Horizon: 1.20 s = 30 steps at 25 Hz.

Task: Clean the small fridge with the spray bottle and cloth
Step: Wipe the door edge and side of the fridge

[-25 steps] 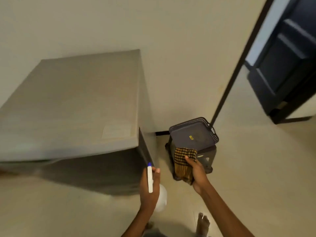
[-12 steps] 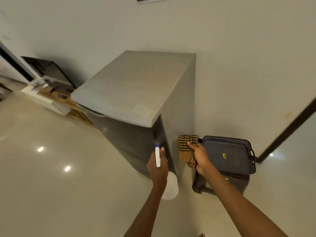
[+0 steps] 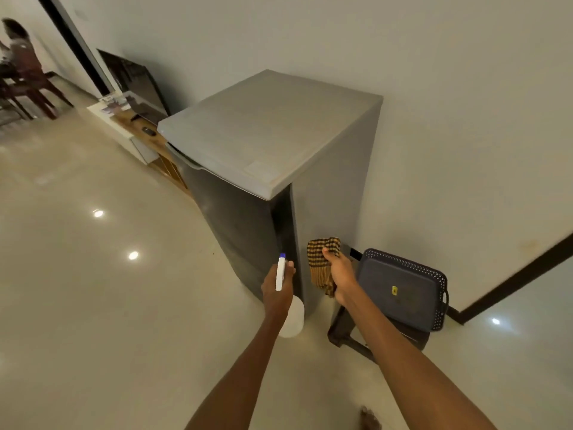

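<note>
A small grey fridge [image 3: 273, 141] stands against the wall, door shut, its dark front facing left. My left hand [image 3: 276, 290] grips a white spray bottle [image 3: 290, 318] with a blue-tipped nozzle, held close to the fridge's lower front corner and aimed at it. My right hand [image 3: 339, 274] holds a crumpled yellow-and-black checked cloth [image 3: 321, 262] just beside the fridge's right side, low down. The cloth hangs below my fingers and is apart from the fridge.
A dark plastic tray [image 3: 403, 287] rests on a dark stool [image 3: 347, 336] right of the fridge. A low TV stand [image 3: 130, 131] with a television [image 3: 136, 79] sits along the wall to the left. A person sits on a chair [image 3: 34, 88] far left. Glossy floor [image 3: 108, 305] spreads to the left.
My view has swung left and pulled back, bringing the fridge's front and the room's left side into sight. Both hands kept their grips and stayed near the fridge's lower corner.
</note>
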Tool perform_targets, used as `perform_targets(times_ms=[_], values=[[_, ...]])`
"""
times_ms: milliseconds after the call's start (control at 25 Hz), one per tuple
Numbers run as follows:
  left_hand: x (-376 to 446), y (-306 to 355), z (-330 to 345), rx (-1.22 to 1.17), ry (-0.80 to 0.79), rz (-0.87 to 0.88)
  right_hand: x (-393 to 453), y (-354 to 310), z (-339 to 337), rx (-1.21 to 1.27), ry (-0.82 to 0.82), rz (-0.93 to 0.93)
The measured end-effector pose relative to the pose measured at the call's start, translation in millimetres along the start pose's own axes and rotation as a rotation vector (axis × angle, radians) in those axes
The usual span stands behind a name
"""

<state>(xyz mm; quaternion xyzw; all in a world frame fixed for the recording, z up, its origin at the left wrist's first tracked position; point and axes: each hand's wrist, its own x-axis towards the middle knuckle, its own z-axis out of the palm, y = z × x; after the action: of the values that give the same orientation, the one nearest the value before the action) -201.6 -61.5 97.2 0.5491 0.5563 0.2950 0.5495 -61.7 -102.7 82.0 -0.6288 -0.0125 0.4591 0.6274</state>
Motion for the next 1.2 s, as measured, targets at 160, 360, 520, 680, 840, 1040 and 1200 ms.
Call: perform_targets(times_ms=[160,360,520,680,840,1040,1200], values=[[8,-7,21,0.061,0.067,0.032,21,-1,-17,-0.071,-0.048,0.072],[6,-17,48,0.053,0.192,-0.038,46,-21,-33,-0.135,-0.086,-0.037],[3,-21,62,0.002,0.235,-0.026,63,-28,-17,-0.390,-0.076,-0.545],[7,-15,64,0.007,0.286,0.044,76,-56,50,-0.485,-0.200,-1.015],[15,-14,55,-0.009,0.346,0.093,80,-44,96,-0.764,-0.167,-1.139],[22,-24,48,0.034,0.381,0.015,104,-37,82,-0.962,-0.251,-1.381],[25,-24,52,0.029,0.375,-0.002,139,-43,61,-1.258,-0.385,-1.854]])
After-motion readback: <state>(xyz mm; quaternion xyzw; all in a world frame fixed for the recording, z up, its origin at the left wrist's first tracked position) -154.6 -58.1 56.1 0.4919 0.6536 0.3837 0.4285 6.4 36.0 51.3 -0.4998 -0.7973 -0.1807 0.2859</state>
